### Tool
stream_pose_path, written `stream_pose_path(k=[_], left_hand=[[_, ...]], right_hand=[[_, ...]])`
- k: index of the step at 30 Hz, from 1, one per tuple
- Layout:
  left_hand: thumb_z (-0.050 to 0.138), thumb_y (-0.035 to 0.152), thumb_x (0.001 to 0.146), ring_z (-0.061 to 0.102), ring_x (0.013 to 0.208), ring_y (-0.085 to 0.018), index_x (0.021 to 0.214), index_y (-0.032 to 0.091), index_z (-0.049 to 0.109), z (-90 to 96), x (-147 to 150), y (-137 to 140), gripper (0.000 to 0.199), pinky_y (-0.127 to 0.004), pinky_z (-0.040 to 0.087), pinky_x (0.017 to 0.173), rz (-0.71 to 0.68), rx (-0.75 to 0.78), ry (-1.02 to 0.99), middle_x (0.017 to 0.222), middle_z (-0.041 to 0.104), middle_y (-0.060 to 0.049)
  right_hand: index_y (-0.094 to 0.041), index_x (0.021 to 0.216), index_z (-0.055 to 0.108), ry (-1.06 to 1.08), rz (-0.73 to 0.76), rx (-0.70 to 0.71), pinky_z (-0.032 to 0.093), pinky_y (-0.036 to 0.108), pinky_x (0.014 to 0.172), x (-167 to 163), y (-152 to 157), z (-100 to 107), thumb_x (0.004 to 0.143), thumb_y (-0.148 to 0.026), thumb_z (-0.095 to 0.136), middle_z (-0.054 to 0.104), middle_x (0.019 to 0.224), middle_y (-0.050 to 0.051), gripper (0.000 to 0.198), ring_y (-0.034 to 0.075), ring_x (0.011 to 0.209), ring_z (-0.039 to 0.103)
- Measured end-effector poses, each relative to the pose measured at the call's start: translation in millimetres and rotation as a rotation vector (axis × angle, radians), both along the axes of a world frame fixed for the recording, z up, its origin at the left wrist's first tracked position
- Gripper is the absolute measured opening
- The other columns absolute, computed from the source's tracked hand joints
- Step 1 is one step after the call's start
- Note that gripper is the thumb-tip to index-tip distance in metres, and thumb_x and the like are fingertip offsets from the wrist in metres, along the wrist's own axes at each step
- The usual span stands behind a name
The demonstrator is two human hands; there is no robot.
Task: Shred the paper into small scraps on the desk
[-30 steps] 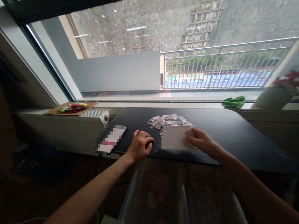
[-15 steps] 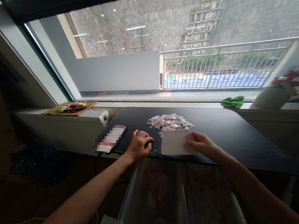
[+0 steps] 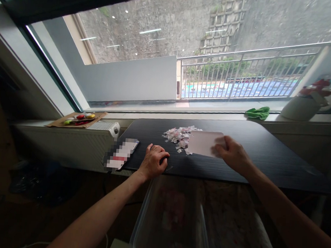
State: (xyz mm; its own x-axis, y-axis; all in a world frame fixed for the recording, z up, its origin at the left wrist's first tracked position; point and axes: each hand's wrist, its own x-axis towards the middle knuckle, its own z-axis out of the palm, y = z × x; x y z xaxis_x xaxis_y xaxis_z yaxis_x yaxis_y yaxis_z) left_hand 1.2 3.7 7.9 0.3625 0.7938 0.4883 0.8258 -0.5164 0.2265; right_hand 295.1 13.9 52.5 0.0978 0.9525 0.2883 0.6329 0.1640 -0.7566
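My right hand [image 3: 233, 153] grips a flat white scraper [image 3: 204, 142] by its right end, thumb in front; the hand is slightly blurred. The scraper has rounded corners and a small hole near its upper left corner. It covers the right part of a heap of small pale paper-like scraps [image 3: 176, 135], some pinkish. On the dark tabletop [image 3: 254, 145], left of and nearer than the heap, rests my left hand [image 3: 154, 159]. Its fingers are loosely bent, the thumb stands apart from them, and no object shows in it.
A phone [image 3: 126, 151] lies at the table's left edge. Below the front edge stands a clear plastic bin [image 3: 138, 220] with pale scraps inside. A green cloth [image 3: 257, 113] and a white container [image 3: 299, 107] are on the sill. A radiator [image 3: 68, 141] stands at left.
My right hand and the scraper have moved away from me and slightly right, from the table's front edge onto the heap's right side. The left hand has stayed in place.
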Motion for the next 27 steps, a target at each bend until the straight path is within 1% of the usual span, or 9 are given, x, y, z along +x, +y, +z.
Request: stream_pose_path(k=[3, 6, 8, 12, 14, 16, 20, 22, 27], left_hand=[[0.053, 0.020, 0.079, 0.058, 0.098, -0.022, 0.089, 0.022, 0.068, 0.5, 0, 0, 0.019, -0.054, 0.027, 0.108, 0.004, 0.004, 0.004, 0.092, 0.064, -0.004], [0.053, 0.019, 0.078, 0.057, 0.098, -0.022, 0.090, 0.022, 0.068, 0.8, 0, 0, 0.019, -0.054, 0.027, 0.108, 0.005, 0.008, 0.011, 0.092, 0.064, -0.004], [0.053, 0.019, 0.078, 0.058, 0.098, -0.022, 0.090, 0.022, 0.068, 0.8, 1, 0, 0.019, -0.054, 0.027, 0.108, 0.005, 0.009, 0.009, 0.092, 0.064, -0.004], [0.052, 0.019, 0.078, 0.058, 0.097, -0.022, 0.089, 0.022, 0.068, 0.1, 1, 0, 0.019, -0.054, 0.028, 0.108, 0.004, 0.013, 0.002, 0.091, 0.064, -0.004], [0.052, 0.019, 0.078, 0.057, 0.097, -0.022, 0.089, 0.023, 0.068, -0.2, 0, 0, 0.019, -0.054, 0.028, 0.108, 0.004, 0.016, 0.004, 0.091, 0.064, -0.003], [0.053, 0.019, 0.078, 0.057, 0.097, -0.022, 0.090, 0.023, 0.068, -0.1, 0, 0, 0.020, -0.054, 0.028, 0.108, 0.004, 0.018, 0.006, 0.091, 0.064, -0.003], [0.052, 0.019, 0.079, 0.058, 0.097, -0.022, 0.090, 0.021, 0.068, 0.9, 1, 0, 0.020, -0.055, 0.028, 0.108, 0.002, 0.011, 0.011, 0.091, 0.064, -0.004], [0.052, 0.019, 0.079, 0.058, 0.098, -0.022, 0.090, 0.021, 0.068, 1.3, 1, 0, 0.020, -0.055, 0.028, 0.108, 0.001, 0.010, 0.011, 0.092, 0.064, -0.004], [0.053, 0.018, 0.078, 0.057, 0.097, -0.021, 0.090, 0.023, 0.068, 0.9, 1, 0, 0.020, -0.053, 0.028, 0.108, 0.004, 0.014, 0.009, 0.091, 0.064, -0.004]], right_hand=[[-0.021, 0.090, 0.060, -0.146, -0.060, 0.046, 0.045, 0.029, 0.060, 3, 1, -1, 0.077, -0.027, 0.055, 0.068, 0.071, 0.004, 0.015, 0.019, 0.063, 0.062], [-0.022, 0.091, 0.061, -0.193, -0.110, 0.088, 0.043, 0.029, 0.058, 0, -3, 1, 0.077, -0.029, 0.056, 0.069, 0.070, 0.004, 0.017, 0.020, 0.063, 0.061], [-0.022, 0.092, 0.061, -0.191, -0.104, 0.088, 0.043, 0.029, 0.059, -2, -5, 3, 0.077, -0.029, 0.056, 0.069, 0.071, 0.004, 0.017, 0.020, 0.064, 0.062], [-0.022, 0.092, 0.061, -0.114, 0.024, 0.042, 0.046, 0.028, 0.059, -6, -6, 0, 0.078, -0.028, 0.055, 0.070, 0.073, 0.004, 0.017, 0.019, 0.065, 0.063], [-0.022, 0.093, 0.060, -0.058, 0.055, 0.032, 0.047, 0.028, 0.059, -5, -6, -1, 0.079, -0.028, 0.055, 0.071, 0.075, 0.004, 0.017, 0.018, 0.065, 0.064], [-0.021, 0.094, 0.060, -0.051, 0.034, 0.030, 0.048, 0.029, 0.061, -4, -6, 0, 0.079, -0.028, 0.054, 0.072, 0.077, 0.005, 0.017, 0.019, 0.066, 0.065], [-0.021, 0.094, 0.061, -0.177, -0.049, 0.044, 0.047, 0.031, 0.064, -4, -8, 7, 0.078, -0.028, 0.055, 0.072, 0.076, 0.006, 0.019, 0.021, 0.069, 0.065], [-0.021, 0.096, 0.061, -0.200, -0.079, 0.050, 0.046, 0.032, 0.065, -5, -10, 9, 0.079, -0.029, 0.054, 0.072, 0.077, 0.007, 0.020, 0.023, 0.070, 0.065], [-0.022, 0.093, 0.059, -0.108, 0.021, 0.026, 0.048, 0.031, 0.066, -10, -14, 7, 0.079, -0.026, 0.054, 0.074, 0.077, 0.005, 0.017, 0.021, 0.070, 0.067]])
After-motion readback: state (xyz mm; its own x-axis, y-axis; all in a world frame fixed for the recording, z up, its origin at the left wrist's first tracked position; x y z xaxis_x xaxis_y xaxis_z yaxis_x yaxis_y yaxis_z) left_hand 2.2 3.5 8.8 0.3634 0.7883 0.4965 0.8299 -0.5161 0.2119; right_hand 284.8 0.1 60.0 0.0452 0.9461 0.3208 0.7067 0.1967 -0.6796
